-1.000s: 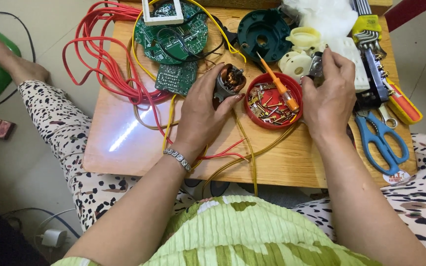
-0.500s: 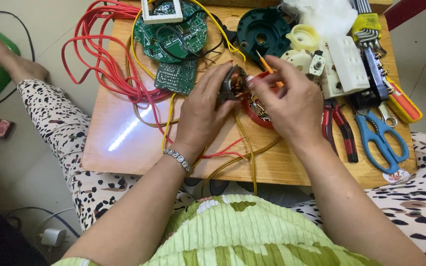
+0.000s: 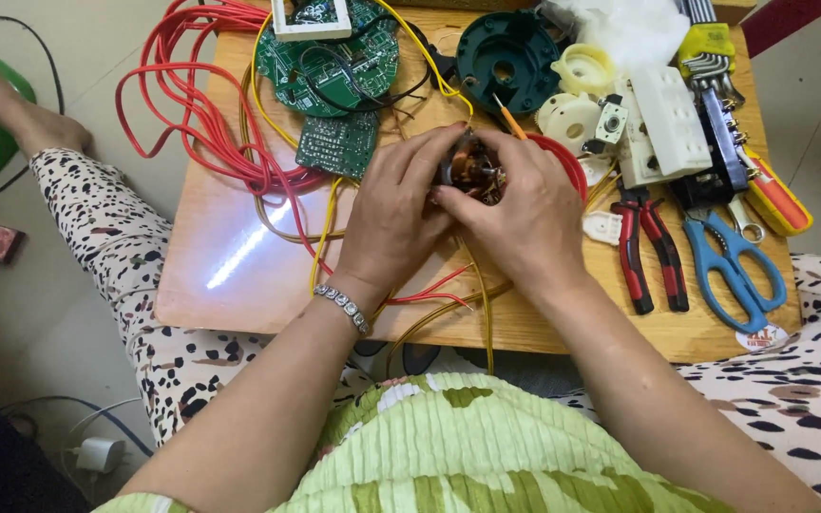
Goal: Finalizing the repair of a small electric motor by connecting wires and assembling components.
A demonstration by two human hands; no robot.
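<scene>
Left hand (image 3: 393, 220) and right hand (image 3: 525, 217) pressed together, both clamped on a small copper-wound motor core (image 3: 472, 173) held just above the middle of the wooden desk (image 3: 239, 275). Partly hidden behind the right hand, a red dish (image 3: 563, 157) with an orange-handled screwdriver (image 3: 508, 116) poking up beside it. Silver bracelet (image 3: 342, 306) on the left wrist.

To the left of the hands, a bare shiny patch of desk running to the near-left edge: the widest open room. To the right, red-handled pliers (image 3: 648, 249) and blue scissors (image 3: 739, 268) lying close to the right edge, little room there. At the far edge, green circuit boards (image 3: 333, 71), a dark green round housing (image 3: 505, 62) and white plastic parts (image 3: 662, 119) crowded together. Red wire (image 3: 192, 104) looping off the far-left corner.

Compared with a second ago: right hand moved in from the white parts near the pliers to meet the left on the core, now covering much of the red dish.
</scene>
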